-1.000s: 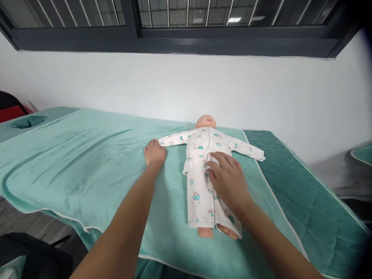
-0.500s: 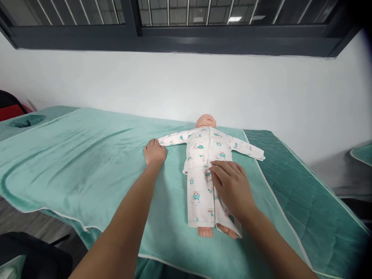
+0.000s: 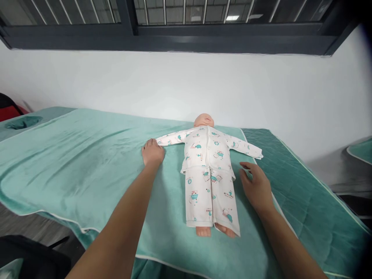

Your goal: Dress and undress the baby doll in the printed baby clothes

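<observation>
Object (image 3: 35,254), black, cut off at lower left; can't tell what. Next, doll (image 3: 209,176) on its back on light green cover (image 3: 87,166), bare feet (image 3: 203,231) toward camera. White printed trousers (image 3: 198,197), legs side by side. Right hand (image 3: 255,186) just beside doll, level with shirt hem, over cover; fingers loosely bent, thumb apart, gap open, nothing held. White printed shirt (image 3: 207,149) spread, both sleeves out sideways. Left hand (image 3: 152,152) palm down on cover at end of left-side sleeve (image 3: 174,138); fingers close together, slightly bent, at cuff; can't tell if cuff is gripped. Other sleeve (image 3: 245,148) reaches past cover edge onto darker quilted cover (image 3: 308,201). Doll head (image 3: 204,120) at far end, near white wall (image 3: 174,85). Red and black item (image 3: 10,106) far left, cut off. Top: dark window frame (image 3: 226,42), metal bars (image 3: 184,11) behind.
</observation>
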The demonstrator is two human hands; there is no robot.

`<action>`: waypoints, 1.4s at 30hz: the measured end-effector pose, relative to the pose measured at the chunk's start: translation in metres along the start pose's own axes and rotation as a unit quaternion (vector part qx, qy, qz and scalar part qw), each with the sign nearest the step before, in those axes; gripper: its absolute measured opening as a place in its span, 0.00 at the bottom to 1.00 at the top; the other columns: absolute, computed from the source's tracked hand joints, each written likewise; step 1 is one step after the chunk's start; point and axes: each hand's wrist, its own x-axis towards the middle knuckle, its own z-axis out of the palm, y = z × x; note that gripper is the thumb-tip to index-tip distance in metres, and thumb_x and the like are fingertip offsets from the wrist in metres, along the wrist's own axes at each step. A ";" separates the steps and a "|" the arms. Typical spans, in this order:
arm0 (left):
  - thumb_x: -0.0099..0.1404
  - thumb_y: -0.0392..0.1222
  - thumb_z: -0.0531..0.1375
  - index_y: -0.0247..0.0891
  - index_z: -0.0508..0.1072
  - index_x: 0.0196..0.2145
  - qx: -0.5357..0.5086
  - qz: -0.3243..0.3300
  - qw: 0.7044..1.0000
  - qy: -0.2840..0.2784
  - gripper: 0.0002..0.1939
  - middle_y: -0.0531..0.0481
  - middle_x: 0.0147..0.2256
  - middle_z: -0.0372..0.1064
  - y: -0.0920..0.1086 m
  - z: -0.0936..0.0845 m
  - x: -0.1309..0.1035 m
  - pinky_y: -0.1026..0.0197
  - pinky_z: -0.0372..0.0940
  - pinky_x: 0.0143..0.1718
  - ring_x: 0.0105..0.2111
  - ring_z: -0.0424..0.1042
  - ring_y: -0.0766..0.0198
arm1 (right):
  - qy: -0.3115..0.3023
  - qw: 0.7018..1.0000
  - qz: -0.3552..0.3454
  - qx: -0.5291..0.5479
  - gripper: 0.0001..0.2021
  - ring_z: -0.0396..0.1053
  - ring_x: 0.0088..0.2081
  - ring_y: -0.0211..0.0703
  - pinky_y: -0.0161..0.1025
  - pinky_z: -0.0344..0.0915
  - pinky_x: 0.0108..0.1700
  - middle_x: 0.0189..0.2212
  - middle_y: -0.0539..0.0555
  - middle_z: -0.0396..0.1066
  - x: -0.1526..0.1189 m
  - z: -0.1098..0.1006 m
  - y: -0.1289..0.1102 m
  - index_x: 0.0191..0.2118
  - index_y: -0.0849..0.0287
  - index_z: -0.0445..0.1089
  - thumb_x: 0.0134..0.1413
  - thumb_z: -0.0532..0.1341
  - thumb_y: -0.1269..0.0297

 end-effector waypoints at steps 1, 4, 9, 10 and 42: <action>0.67 0.40 0.46 0.32 0.64 0.61 0.001 0.000 1.000 0.000 0.27 0.38 0.62 0.61 0.000 0.000 0.000 0.46 0.54 0.60 0.62 0.58 0.50 | -0.015 1.000 0.007 -0.026 0.16 0.69 0.49 0.54 0.51 0.65 0.52 0.47 0.60 0.73 0.000 0.004 0.007 0.51 0.61 0.69 0.60 0.56 0.61; 0.67 0.40 0.46 0.32 0.64 0.61 0.002 -0.001 1.000 -0.002 0.27 0.38 0.62 0.61 0.000 0.000 0.001 0.47 0.54 0.60 0.62 0.58 0.50 | -0.073 0.991 0.001 -0.111 0.18 0.66 0.53 0.57 0.53 0.63 0.55 0.50 0.63 0.71 -0.001 0.011 0.015 0.54 0.64 0.67 0.59 0.56 0.64; 0.67 0.40 0.46 0.32 0.64 0.61 0.002 0.004 1.000 0.001 0.27 0.38 0.62 0.61 0.001 -0.002 0.000 0.45 0.56 0.59 0.62 0.59 0.48 | -0.098 0.978 -0.007 -0.182 0.20 0.60 0.61 0.57 0.54 0.56 0.61 0.58 0.62 0.67 -0.004 0.013 0.007 0.58 0.63 0.65 0.63 0.53 0.63; 0.67 0.40 0.46 0.32 0.64 0.61 0.001 0.005 1.000 0.002 0.27 0.38 0.62 0.62 0.001 -0.003 0.000 0.45 0.56 0.58 0.61 0.59 0.48 | -0.098 0.977 -0.002 -0.191 0.20 0.58 0.63 0.57 0.54 0.55 0.62 0.59 0.62 0.66 -0.004 0.013 0.006 0.58 0.64 0.64 0.64 0.52 0.63; 0.67 0.39 0.47 0.34 0.63 0.61 -0.006 0.002 1.000 -0.008 0.26 0.37 0.61 0.63 0.004 -0.006 0.000 0.46 0.55 0.59 0.61 0.59 0.49 | -0.121 0.969 -0.011 -0.213 0.19 0.58 0.64 0.53 0.54 0.55 0.61 0.62 0.60 0.64 -0.005 0.012 0.011 0.57 0.60 0.66 0.67 0.46 0.64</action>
